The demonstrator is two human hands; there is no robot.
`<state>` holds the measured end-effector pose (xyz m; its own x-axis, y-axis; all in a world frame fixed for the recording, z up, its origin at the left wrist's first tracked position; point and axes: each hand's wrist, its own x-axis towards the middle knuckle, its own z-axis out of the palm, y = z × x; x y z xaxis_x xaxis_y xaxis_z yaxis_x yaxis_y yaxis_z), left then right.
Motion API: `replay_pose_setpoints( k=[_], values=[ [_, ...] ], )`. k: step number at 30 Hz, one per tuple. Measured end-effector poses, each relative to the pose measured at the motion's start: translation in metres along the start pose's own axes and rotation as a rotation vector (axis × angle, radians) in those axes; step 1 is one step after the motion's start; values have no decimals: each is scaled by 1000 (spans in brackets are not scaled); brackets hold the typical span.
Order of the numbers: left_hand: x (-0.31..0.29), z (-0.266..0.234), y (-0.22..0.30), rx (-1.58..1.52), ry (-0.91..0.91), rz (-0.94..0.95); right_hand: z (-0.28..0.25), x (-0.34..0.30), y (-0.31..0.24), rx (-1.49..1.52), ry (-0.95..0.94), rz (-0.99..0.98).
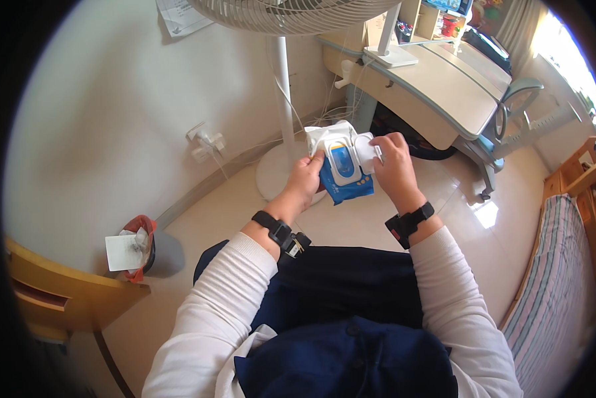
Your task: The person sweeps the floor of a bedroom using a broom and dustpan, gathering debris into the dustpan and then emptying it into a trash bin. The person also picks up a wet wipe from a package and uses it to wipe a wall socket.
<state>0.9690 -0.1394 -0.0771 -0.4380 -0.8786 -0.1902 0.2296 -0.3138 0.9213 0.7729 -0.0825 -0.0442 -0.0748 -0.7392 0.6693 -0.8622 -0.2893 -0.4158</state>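
A blue and white pack of wet wipes (353, 189) is held up in front of me, with its white plastic lid (365, 154) swung open toward the right. My left hand (304, 178) grips the pack by its left side, thumb on the front and the other fingers behind it. At the lid, my right hand (395, 163) has its fingers closed on the lid's outer edge. The lid's opening shows a blue inner area; I cannot tell whether a wipe sticks out. Both wrists wear black straps with small devices.
Behind the pack stands a white pedestal fan (284, 93) on a round base. A desk (437, 93) with a lamp is at the back right. A lined trash bin (166, 257) stands by the wall at left, near a wooden drawer (79, 292). A striped bed (553, 265) lies at right.
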Motion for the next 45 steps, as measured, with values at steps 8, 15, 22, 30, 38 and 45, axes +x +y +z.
replay_pose_setpoints(
  k=[8, 15, 22, 30, 38, 45],
  values=[
    [-2, 0, 3, 37, 56, 67, -2, 2, -39, 146, -197, -80],
    [-5, 3, 3, 99, 64, 120, 3, -1, -34, -79, -303, -321],
    [-7, 11, 5, 54, 52, 95, 7, 0, -32, -40, -144, -231],
    [-12, 16, 4, 162, -141, 251, 0, 5, -37, 198, -37, -128],
    [-8, 17, -4, -10, 163, 192, 13, -3, -43, 249, -86, -44],
    [2, 21, -17, -58, 211, 290, 36, -13, -38, 70, -169, 87]
  ],
)
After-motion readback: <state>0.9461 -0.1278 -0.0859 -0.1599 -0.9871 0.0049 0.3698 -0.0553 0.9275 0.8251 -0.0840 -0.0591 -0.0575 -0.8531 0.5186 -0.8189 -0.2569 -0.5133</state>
